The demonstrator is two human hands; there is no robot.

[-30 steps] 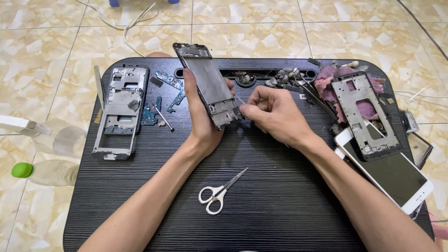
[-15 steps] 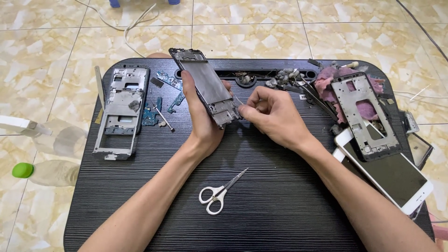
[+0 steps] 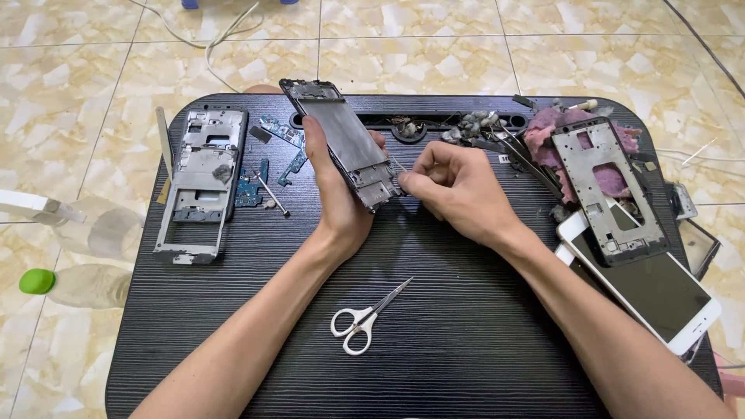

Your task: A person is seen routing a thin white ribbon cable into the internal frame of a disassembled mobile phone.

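Note:
My left hand [image 3: 339, 194] grips a dark phone frame [image 3: 341, 140], tilted with its top end pointing up and left, above the black wood-grain table [image 3: 434, 341]. My right hand [image 3: 454, 186] is pinched at the frame's lower right corner, its fingertips closed on a thin metal tool [image 3: 398, 165] that touches the frame. A small part may sit under the fingertips, but I cannot tell.
A silver phone chassis [image 3: 202, 182] and blue circuit boards [image 3: 260, 174] lie at left. White-handled scissors [image 3: 365, 316] lie near the front. At right are another frame [image 3: 609, 190], a white phone [image 3: 660, 295], pink material [image 3: 566, 128] and loose parts. A clear bottle [image 3: 85, 233] lies on the floor.
My left hand has tilted the phone frame slightly, moving its top end leftward. My right hand stays pinched at the lower corner with little movement.

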